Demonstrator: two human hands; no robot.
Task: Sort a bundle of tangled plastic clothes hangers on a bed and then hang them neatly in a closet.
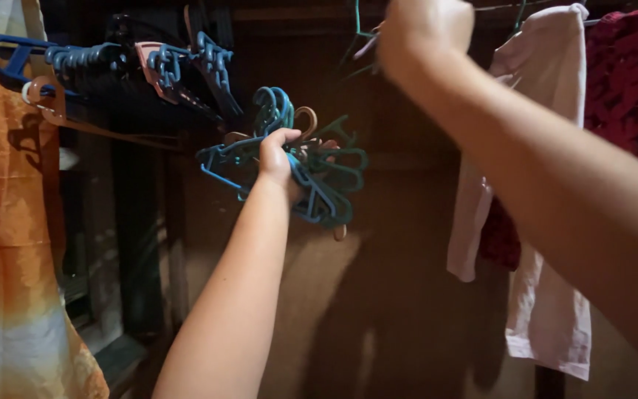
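A: Left hand (pixel 278 154) is up near the middle of the frame, fingers wrapped tight around a bundle of plastic hangers (pixel 311 177). Mostly blue and teal, with one or two brownish hooks poking out at twelve o'clock of the fist.

B: How many in that bundle?

A: Too tangled for an exact count. I'd say at least five or six, fanning out toward three and nine o'clock from the hand.

B: And the right hand?

A: Right hand (pixel 424 33) is raised at one o'clock, curled closed around a green wire hanger (pixel 359 41) at the line. Only its back shows, so how the fingertips pinch I cannot tell.

B: What's already hanging?

A: Two garments to the right: a pale pink shirt (pixel 548 207) at three o'clock, and a dark red patterned cloth (pixel 629 81) just beside it at two o'clock. On the far left, at nine o'clock, an orange and white cloth (pixel 9 222) fills the edge.

B: More hangers anywhere?

A: Yes, a second cluster of hangers (pixel 112 63) sits at ten o'clock, blue with a couple of pinkish ones, bunched up together. Again too packed to count.

B: So how far along?

A: My read: some pieces are up, while the full fist of empty hangers suggests plenty of handling is left. The lower part of the frame is dark, so anything there is unseen.
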